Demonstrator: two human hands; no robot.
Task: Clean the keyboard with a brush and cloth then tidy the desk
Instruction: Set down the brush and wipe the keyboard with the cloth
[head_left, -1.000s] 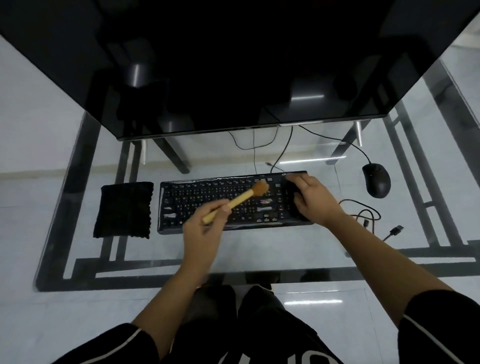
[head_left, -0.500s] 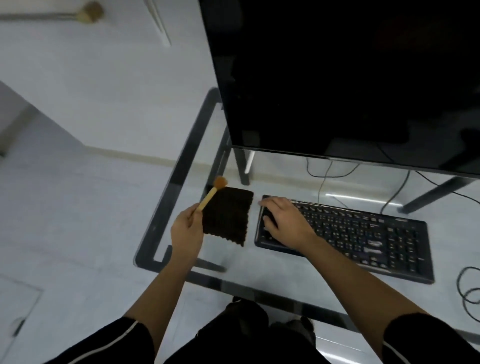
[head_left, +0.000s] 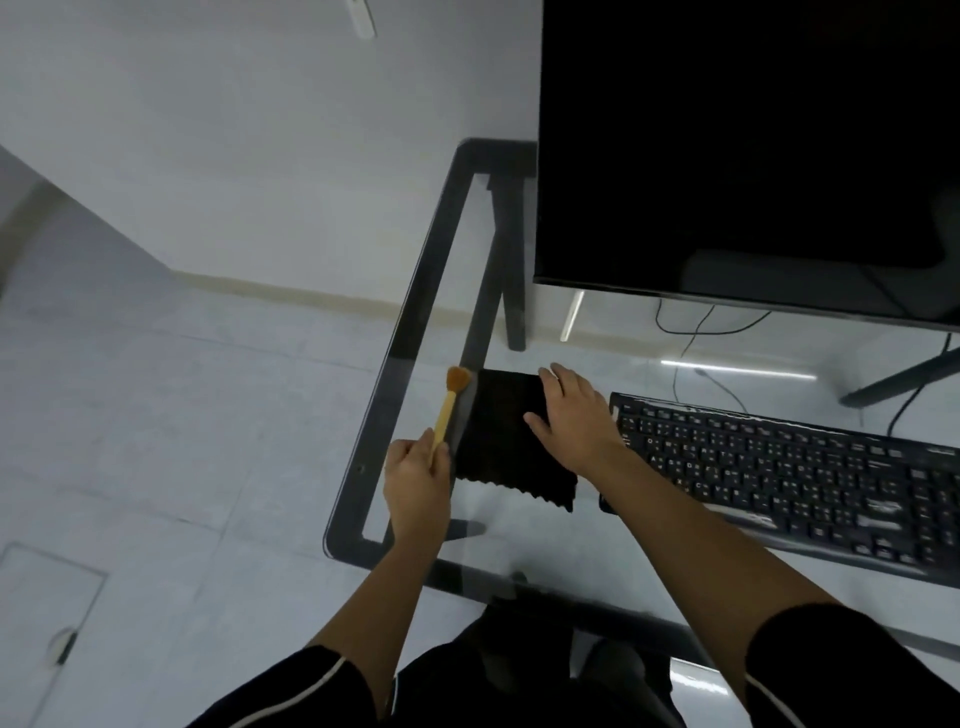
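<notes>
Your left hand (head_left: 418, 480) was closed around the lower end of the wooden brush (head_left: 450, 402), whose bristles pointed away from you over the left edge of the glass desk (head_left: 415, 291). Your right hand (head_left: 574, 415) lay spread and flat on the right part of the black cloth (head_left: 501, 441), grasping nothing. The cloth rested on the desk between the brush and the keyboard (head_left: 789, 467), which sat to the right beneath the dark monitor (head_left: 748, 150).
</notes>
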